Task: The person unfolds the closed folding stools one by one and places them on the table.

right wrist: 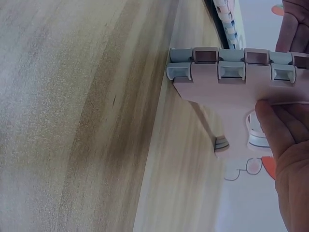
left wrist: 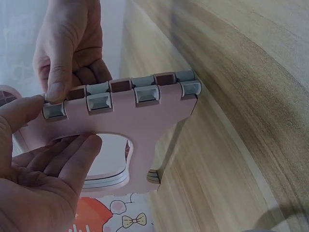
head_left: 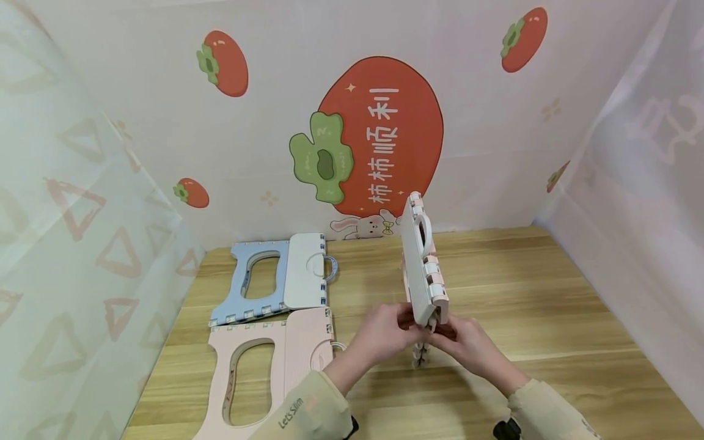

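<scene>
A folding stool [head_left: 416, 269] in white and pink stands upright and folded nearly flat on the table, its hinged edges toward me and a small handle loop at the upper part. My left hand [head_left: 385, 333] grips its near edge from the left. From the other side, my right hand [head_left: 467, 345] holds the same edge. The left wrist view shows the pink leg panel [left wrist: 145, 116] with a cut-out and a row of hinges; the left thumb and fingers are around its edge. In the right wrist view, the right fingers [right wrist: 277, 130] lie against the panel; the thumb is out of sight.
Flat on the left of the wooden table [head_left: 522, 293] lie a blue and white folding stool [head_left: 305, 272] and, nearer me, a pink folding stool [head_left: 308, 342] partly covered by my left sleeve. A printed cloth wall [head_left: 467, 183] stands behind, with cloth sides left and right.
</scene>
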{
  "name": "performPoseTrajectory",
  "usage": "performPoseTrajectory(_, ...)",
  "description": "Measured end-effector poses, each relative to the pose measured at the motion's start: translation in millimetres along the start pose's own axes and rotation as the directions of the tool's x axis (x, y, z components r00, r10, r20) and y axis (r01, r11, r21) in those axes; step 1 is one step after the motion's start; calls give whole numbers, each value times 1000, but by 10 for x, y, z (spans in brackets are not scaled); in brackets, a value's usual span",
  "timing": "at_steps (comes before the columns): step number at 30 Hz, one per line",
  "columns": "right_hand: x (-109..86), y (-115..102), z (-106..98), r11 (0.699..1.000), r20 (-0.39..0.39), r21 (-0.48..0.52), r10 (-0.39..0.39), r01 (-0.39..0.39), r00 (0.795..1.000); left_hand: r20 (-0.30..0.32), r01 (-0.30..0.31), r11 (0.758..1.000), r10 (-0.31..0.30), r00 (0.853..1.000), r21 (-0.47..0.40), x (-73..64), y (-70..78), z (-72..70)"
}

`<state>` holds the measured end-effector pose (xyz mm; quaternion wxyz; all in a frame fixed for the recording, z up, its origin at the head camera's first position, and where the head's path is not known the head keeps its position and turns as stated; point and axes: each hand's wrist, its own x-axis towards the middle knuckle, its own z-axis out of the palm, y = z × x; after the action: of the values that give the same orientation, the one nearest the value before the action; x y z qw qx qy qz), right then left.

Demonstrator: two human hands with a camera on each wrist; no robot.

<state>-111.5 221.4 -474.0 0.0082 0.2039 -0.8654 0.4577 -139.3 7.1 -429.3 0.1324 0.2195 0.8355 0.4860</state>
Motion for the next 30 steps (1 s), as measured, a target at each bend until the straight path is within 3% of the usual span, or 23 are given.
performPoseTrajectory(11, -2, 25, -11, 1000, 15, 7, -27, 27, 1000, -30, -76, 994, 79, 996, 80, 11, -52, 44)
performPoseTrajectory(30, 16, 58, -13, 997, 9, -11, -72, 72, 997, -46, -69, 985, 77, 996, 159, -8, -14, 58)
